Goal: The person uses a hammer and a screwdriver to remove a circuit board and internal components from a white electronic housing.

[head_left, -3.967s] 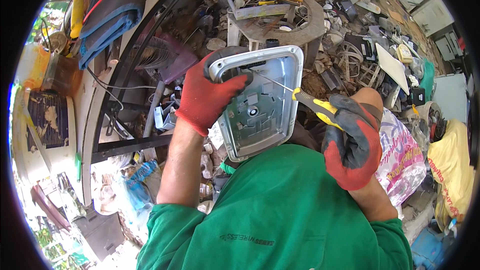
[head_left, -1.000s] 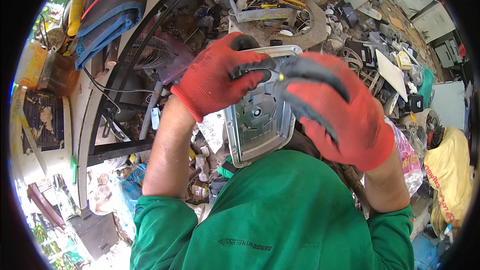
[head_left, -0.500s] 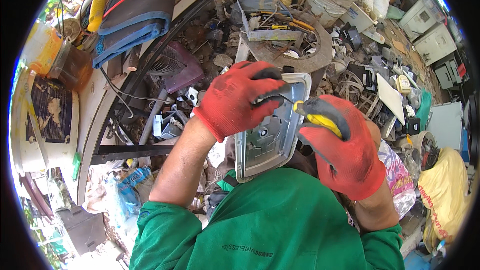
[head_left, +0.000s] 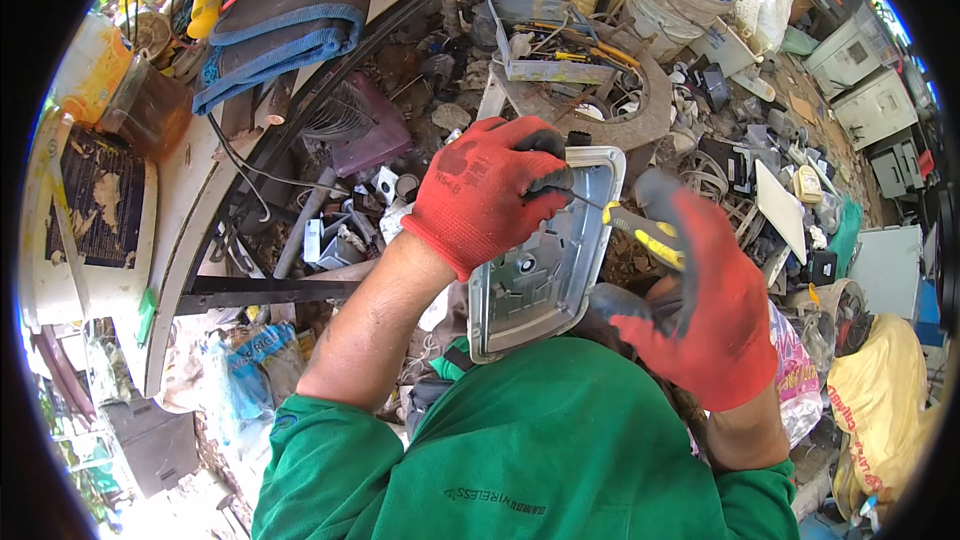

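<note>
A shallow grey metal housing (head_left: 540, 285) with a raised rim leans upright against my lap, its inner side facing me. My left hand (head_left: 497, 195), in a red glove with dark fingertips, is closed over its upper left part. The fingers pinch around the thin shaft of a screwdriver (head_left: 645, 232) with a yellow and black handle; the tip is hidden behind them. My right hand (head_left: 705, 290), in a matching glove, has its thumb and fingers spread beside the handle. Its fingertips are smeared by motion.
A grey tray (head_left: 555, 68) of tools stands ahead on a worn round metal piece (head_left: 645, 125). A bucket (head_left: 672, 5) of scrap is behind it. To the left runs a bench (head_left: 190, 205) with a folded dark cloth (head_left: 285, 25). A yellow sack (head_left: 880, 400) lies at right.
My right hand has opened from around the screwdriver handle and moved slightly right and down. The handle is more exposed. My left hand has stayed nearly in place.
</note>
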{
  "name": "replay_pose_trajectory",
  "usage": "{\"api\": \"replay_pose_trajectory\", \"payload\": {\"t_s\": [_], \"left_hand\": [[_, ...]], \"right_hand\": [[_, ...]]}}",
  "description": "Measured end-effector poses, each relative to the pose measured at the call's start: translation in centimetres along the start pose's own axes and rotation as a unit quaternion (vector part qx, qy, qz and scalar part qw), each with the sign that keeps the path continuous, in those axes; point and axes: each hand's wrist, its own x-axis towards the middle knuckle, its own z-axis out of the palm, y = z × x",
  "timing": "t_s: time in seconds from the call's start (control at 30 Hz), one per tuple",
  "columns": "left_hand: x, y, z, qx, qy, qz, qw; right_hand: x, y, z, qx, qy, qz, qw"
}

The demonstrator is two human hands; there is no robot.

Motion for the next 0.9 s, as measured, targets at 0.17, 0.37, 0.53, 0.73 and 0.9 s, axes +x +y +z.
{"api": "replay_pose_trajectory", "payload": {"t_s": [0.17,0.37,0.53,0.73,0.9], "left_hand": [[0.0,0.0,0.4,0.008,0.010,-0.021,1.000],[-0.2,0.0,0.5,0.025,0.023,-0.029,0.999],[-0.1,-0.1,0.3,0.001,0.017,0.010,1.000],[-0.4,-0.2,0.1,0.005,0.011,-0.004,1.000],[-0.2,-0.2,0.5,-0.001,0.018,-0.018,1.000]], "right_hand": [[0.1,0.3,-1.0,-0.095,-0.074,-0.060,0.991],[-0.5,-0.5,-0.4,0.003,-0.032,0.041,0.999],[0.3,0.5,-0.6,-0.060,-0.010,-0.114,0.992],[-0.7,0.1,-0.8,0.035,-0.082,0.096,0.991],[0.1,0.4,-0.2,-0.037,-0.026,-0.062,0.997]]}}
